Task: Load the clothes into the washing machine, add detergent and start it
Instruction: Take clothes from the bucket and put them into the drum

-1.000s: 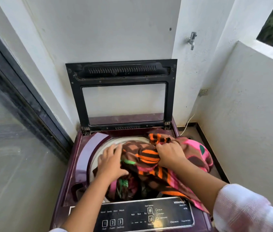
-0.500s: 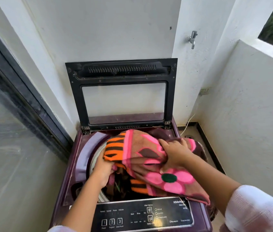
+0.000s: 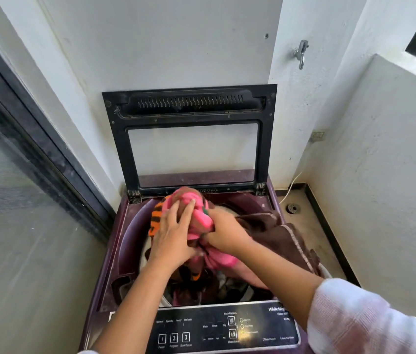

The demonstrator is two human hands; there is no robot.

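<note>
A maroon top-load washing machine [image 3: 122, 241] stands in front of me with its black-framed lid [image 3: 189, 106] raised against the wall. A brown cloth with pink flowers and orange stripes [image 3: 201, 221] is bunched over the drum opening. My left hand [image 3: 173, 231] lies flat on the cloth's left side. My right hand [image 3: 224, 232] grips a fold of it in the middle. A brown part of the cloth [image 3: 281, 236] hangs over the machine's right edge. More clothes [image 3: 201, 284] lie dark inside the drum.
The black control panel [image 3: 224, 328] with numbered buttons runs along the machine's near edge. A glass sliding door [image 3: 18, 200] is at left. White walls close in behind and at right, with a tap [image 3: 301, 53], a socket [image 3: 318, 135] and a floor drain [image 3: 293, 207].
The cloth has been gathered from a wide spread into a tighter bunch toward the back of the drum. My left hand has moved from under its left edge onto its top, close to my right hand.
</note>
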